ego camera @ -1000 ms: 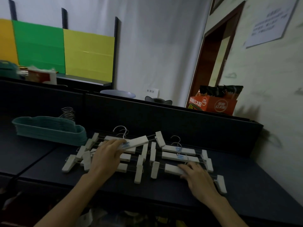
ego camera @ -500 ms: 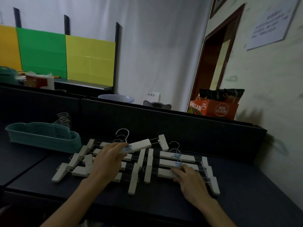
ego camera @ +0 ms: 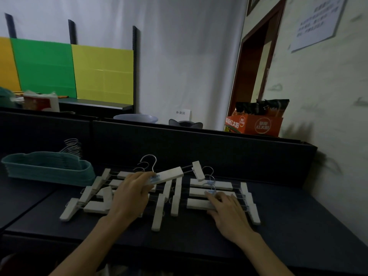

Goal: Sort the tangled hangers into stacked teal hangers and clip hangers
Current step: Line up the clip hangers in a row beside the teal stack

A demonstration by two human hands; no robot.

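two hands work low over the dark table (ego camera: 288, 226), and the task looks more than half done. nearest, the right hand (ego camera: 229, 214) lies on the right group of clip hangers (ego camera: 211, 185); its fingers are almost straight and press the white bars flat, they do not curl around any bar. this group lies in fairly orderly rows, so i judge it is the sorted pile of clip hangers.

a little further, the left hand (ego camera: 131, 194) is over the left group of clip hangers (ego camera: 89, 198). its fingers and thumb pinch one raised clip hanger (ego camera: 171, 174), tilted up with its metal hook (ego camera: 149, 162) standing above the others. the left group is less regular, some bars lie across each other, so this part remains to be untangled and moved over.

further to the left, near the dark partition (ego camera: 199, 148), the stack of teal hangers (ego camera: 47, 169) stands neatly, hooks together at the back. no teal hanger shows among the white ones, so that half seems finished.
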